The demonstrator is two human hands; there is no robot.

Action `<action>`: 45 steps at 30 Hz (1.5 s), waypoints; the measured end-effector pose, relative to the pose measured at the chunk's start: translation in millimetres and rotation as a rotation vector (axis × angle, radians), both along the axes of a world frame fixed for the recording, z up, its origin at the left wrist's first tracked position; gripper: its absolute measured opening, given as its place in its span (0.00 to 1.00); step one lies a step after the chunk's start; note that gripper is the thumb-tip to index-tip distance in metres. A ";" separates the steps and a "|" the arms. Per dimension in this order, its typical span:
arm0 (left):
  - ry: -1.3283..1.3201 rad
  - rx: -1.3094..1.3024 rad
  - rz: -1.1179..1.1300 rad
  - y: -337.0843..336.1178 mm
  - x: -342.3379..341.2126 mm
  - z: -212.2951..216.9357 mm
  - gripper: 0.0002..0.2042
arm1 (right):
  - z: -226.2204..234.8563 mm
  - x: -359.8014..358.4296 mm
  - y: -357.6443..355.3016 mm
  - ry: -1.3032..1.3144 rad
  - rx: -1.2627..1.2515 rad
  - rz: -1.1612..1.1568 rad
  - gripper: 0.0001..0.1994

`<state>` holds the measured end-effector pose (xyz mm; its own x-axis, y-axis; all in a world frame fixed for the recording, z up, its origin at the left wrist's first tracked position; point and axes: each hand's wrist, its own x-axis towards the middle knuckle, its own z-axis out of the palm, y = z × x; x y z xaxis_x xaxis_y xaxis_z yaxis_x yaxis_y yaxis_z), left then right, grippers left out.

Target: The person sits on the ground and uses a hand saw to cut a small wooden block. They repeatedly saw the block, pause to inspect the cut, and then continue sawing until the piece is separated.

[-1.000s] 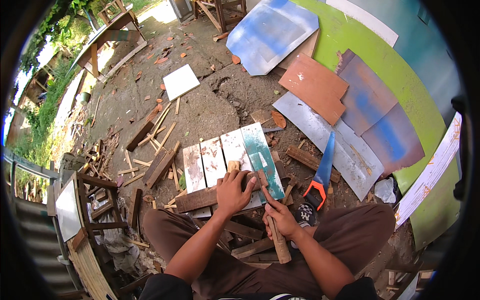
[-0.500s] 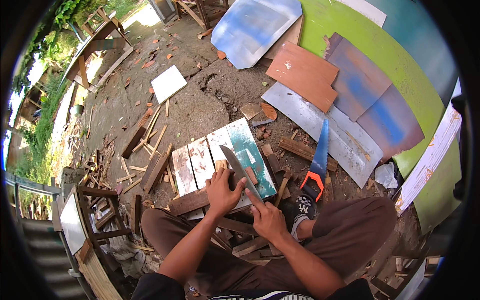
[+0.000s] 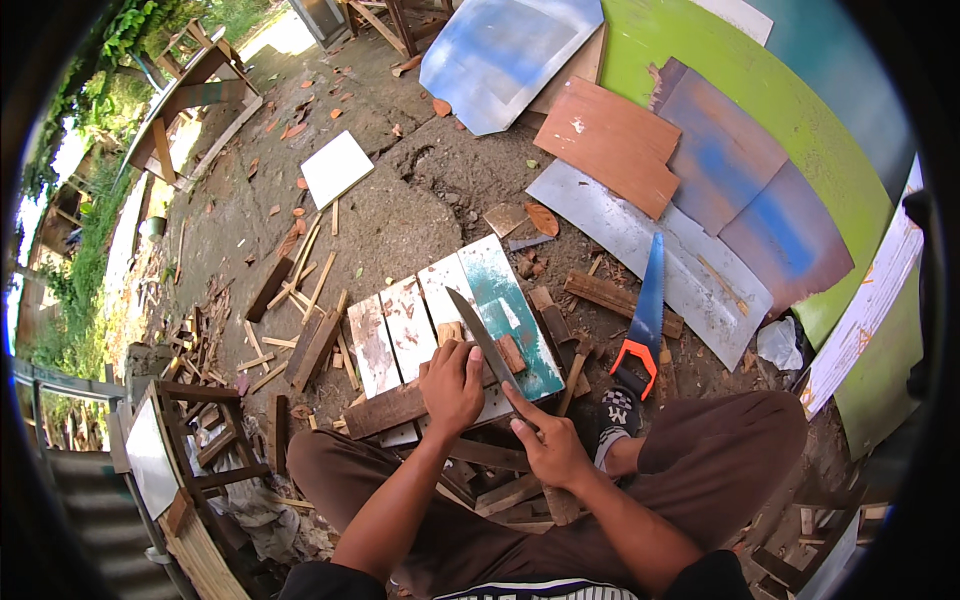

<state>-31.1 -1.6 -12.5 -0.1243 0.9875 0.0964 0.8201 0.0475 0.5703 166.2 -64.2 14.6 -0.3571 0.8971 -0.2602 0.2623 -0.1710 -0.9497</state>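
My right hand (image 3: 552,448) is closed around a large machete (image 3: 490,350) near the base of its blade, and the wooden handle end (image 3: 561,504) shows below the fist. The blade points up and away, over a low slatted stool top (image 3: 408,310) of white and green boards. My left hand (image 3: 452,390) presses down with bent fingers on a brown wooden batten (image 3: 385,408) lying across the slats. Beyond its fingers a small pale wood block (image 3: 450,331) sticks out. Whether the blade touches the wood I cannot tell.
A handsaw (image 3: 648,310) with an orange and black handle lies right of the stool. Plywood offcuts (image 3: 610,145) and painted sheets (image 3: 515,55) lie beyond. Wood strips (image 3: 312,280) litter the left ground. A small wooden frame (image 3: 215,430) stands at the lower left.
My right hand has drawn the machete slightly right and toward me, and its handle end now shows below the fist. My left hand has shifted slightly right, still on the wood.
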 end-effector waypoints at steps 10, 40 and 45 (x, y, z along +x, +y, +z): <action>0.046 -0.008 -0.007 4.6 6.9 6.6 0.19 | 8.2 22.6 18.1 0.497 -0.683 0.006 0.30; 0.118 0.047 -0.245 -11.5 -12.6 25.9 0.30 | 18.1 12.0 29.7 0.574 -0.079 -0.391 0.40; -0.054 0.458 -0.101 -22.1 -39.3 70.5 0.30 | 43.2 -1.2 19.2 0.723 -0.051 -0.432 0.37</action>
<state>-70.5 -23.7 57.9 -0.0469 0.8520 0.5214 0.7763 -0.2974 0.5558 165.1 -45.0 57.8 -0.0795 0.9864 -0.1435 -0.5055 -0.1640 -0.8471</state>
